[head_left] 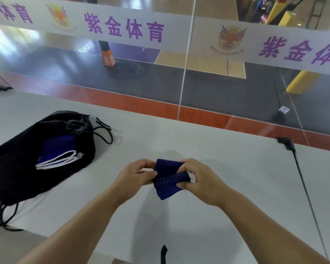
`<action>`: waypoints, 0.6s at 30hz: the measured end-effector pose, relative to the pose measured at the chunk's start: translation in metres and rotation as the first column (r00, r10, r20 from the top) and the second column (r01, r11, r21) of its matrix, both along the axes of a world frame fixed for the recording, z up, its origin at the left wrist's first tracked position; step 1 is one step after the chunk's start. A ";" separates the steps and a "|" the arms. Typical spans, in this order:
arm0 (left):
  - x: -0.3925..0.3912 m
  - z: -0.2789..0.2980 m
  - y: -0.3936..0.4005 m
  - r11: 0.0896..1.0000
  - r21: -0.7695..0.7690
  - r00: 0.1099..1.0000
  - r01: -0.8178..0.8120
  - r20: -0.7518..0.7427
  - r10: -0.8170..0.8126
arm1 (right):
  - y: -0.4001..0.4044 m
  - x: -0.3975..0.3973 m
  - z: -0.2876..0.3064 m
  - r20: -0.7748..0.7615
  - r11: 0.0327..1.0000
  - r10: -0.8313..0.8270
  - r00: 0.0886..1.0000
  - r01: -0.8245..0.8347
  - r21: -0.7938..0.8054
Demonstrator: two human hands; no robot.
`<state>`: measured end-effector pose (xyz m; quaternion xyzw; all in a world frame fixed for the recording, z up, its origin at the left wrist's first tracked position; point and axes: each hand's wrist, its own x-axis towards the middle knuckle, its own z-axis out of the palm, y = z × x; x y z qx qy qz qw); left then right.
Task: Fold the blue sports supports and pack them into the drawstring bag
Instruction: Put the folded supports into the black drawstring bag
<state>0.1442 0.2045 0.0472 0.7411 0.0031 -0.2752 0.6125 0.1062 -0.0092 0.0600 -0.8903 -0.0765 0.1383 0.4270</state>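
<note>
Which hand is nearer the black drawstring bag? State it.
Left. The left hand pinches the blue support on the side facing the bag; the right hand holds its far side.

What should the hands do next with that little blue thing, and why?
Probably carry the small dark blue knit support, already doubled over and pinched by the left hand and right hand, to the open black drawstring bag, where a folded white-edged blue support lies.

Both hands pinch a small dark blue knitted sports support [171, 180] above the pale grey surface [227, 168], left hand [136, 177] and right hand [196, 178] at opposite ends. Well to the left lies a black fabric drawstring bag [27, 159], folded blue white-edged supports [57, 155] showing in its mouth.
</note>
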 end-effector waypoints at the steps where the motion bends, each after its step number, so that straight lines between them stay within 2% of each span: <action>1: -0.001 -0.002 0.006 0.999 0.039 1.000 0.009 0.008 -0.009 | 0.004 0.002 -0.002 0.008 0.999 0.018 1.000 -0.018 -0.036; 4: -0.003 -0.006 0.027 0.948 0.315 0.994 0.052 0.070 -0.078 | 0.017 0.007 -0.008 0.074 0.975 0.107 0.991 -0.090 -0.201; 6: -0.006 -0.009 0.045 0.874 0.474 0.985 0.110 0.069 -0.161 | 0.026 0.013 -0.010 0.127 0.945 0.174 0.977 -0.129 -0.302; 10: -0.008 -0.019 0.092 0.689 0.695 0.937 0.208 0.060 -0.345 | 0.049 0.030 -0.010 0.160 0.884 0.263 0.951 -0.171 -0.434; 12: -0.006 -0.023 0.118 0.640 0.746 0.936 0.183 0.068 -0.347 | 0.066 0.041 -0.012 0.173 0.871 0.284 0.943 -0.178 -0.457; 14: -0.005 -0.023 0.145 0.662 0.742 0.949 0.109 0.121 -0.292 | 0.088 0.051 -0.012 0.186 0.873 0.294 0.937 -0.184 -0.451; 16: -0.003 -0.020 0.174 0.684 0.730 0.950 -0.007 0.218 -0.223 | 0.114 0.060 -0.011 0.193 0.888 0.288 0.938 -0.186 -0.420; 18: 0.001 -0.015 0.206 0.669 0.728 0.934 -0.149 0.326 -0.147 | 0.144 0.068 -0.010 0.201 0.914 0.273 0.941 -0.187 -0.361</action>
